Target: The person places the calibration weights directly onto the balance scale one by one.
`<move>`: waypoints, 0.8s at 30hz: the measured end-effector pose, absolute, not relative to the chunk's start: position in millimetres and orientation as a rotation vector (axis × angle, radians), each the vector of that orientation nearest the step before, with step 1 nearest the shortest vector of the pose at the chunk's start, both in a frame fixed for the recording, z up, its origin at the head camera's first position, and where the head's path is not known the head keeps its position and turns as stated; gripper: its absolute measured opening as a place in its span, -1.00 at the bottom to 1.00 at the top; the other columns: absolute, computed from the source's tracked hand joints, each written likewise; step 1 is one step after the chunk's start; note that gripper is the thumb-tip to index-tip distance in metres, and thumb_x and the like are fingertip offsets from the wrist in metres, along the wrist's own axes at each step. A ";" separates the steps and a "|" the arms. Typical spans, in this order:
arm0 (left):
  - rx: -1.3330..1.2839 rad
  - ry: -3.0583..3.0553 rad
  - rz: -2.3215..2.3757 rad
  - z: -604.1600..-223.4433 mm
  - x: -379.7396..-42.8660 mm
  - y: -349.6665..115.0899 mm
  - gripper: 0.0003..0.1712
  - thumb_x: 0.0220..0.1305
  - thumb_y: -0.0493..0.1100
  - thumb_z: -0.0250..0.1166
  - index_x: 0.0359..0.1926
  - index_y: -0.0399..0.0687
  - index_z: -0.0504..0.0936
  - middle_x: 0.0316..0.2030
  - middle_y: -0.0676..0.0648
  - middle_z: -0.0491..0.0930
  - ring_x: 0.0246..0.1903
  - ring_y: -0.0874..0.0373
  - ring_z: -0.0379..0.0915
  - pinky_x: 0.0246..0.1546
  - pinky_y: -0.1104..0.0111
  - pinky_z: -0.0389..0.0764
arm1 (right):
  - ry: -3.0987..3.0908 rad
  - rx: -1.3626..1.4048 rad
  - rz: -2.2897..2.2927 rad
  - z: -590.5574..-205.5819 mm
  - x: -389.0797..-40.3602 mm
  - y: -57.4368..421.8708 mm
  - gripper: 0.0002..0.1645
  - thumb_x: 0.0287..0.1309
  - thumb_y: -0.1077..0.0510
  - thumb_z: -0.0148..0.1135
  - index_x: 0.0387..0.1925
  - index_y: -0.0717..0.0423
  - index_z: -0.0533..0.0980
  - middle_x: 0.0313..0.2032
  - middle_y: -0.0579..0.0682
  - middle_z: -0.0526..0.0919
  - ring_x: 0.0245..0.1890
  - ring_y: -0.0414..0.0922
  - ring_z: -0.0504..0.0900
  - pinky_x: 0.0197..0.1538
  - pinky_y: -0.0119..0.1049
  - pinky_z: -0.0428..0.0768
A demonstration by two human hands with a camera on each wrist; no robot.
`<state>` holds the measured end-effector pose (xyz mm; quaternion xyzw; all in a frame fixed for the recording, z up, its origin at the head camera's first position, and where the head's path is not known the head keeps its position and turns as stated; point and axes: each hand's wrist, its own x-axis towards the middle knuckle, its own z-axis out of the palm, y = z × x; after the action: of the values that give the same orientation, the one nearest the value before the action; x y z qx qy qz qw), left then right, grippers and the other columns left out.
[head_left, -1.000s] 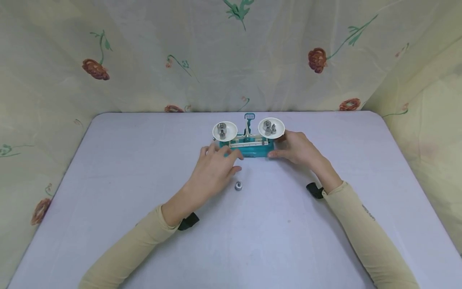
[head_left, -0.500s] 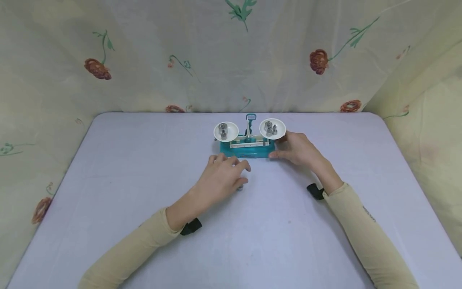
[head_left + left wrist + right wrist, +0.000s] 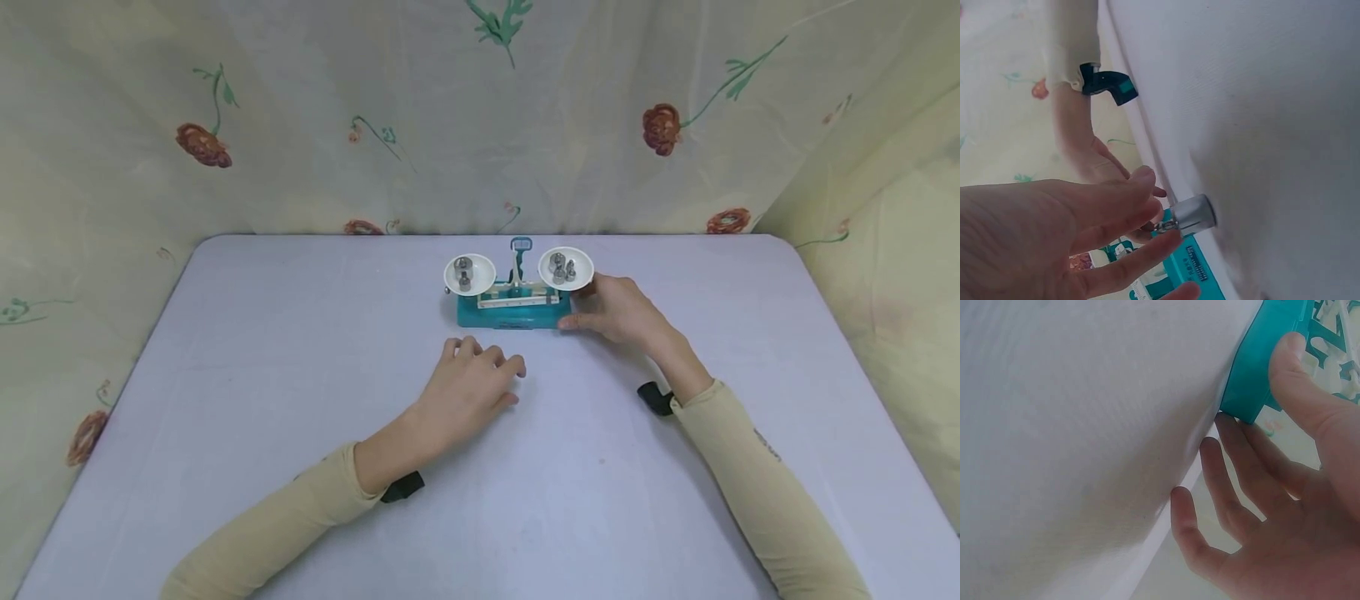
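Note:
A teal balance scale (image 3: 513,317) stands at the table's back middle. My right hand (image 3: 621,310) holds its right end, thumb at the front of the base and fingertips at the end and behind. Metal weights (image 3: 463,273) sit in its white left pan (image 3: 486,273), and several smaller metal weights (image 3: 558,268) in the right pan (image 3: 582,265). My left hand (image 3: 467,393) is in front of the scale with loosely bent fingers. In the left wrist view a single metal weight (image 3: 1195,215) stands on the table by its fingertips; the head view hides it under the hand.
The scale stands close to the back edge of the pale table (image 3: 315,317), with a flowered curtain (image 3: 435,125) behind. Black wrist cameras (image 3: 656,398) stick out beneath both wrists.
My left hand has drawn back from the scale's front toward the near side and now covers the loose weight in the head view. My right hand has stayed at the scale.

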<state>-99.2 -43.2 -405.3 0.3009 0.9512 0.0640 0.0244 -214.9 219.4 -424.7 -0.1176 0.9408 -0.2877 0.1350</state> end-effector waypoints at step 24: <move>0.957 2.997 0.018 -415.6 -101.8 -45.8 -0.70 0.37 -0.02 0.53 0.07 0.11 0.77 -0.19 -0.05 0.83 -0.07 -0.12 0.72 0.07 0.02 0.65 | 2.724 -0.358 -0.844 -426.0 -215.6 220.3 -0.01 0.23 -0.10 0.60 0.50 0.25 0.37 0.32 0.35 0.63 0.44 0.31 0.52 0.54 0.31 0.42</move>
<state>-101.8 -45.8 -415.6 0.3043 0.9526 0.0059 -0.0024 -215.6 220.3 -426.0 -0.1234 0.9393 -0.2909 0.1335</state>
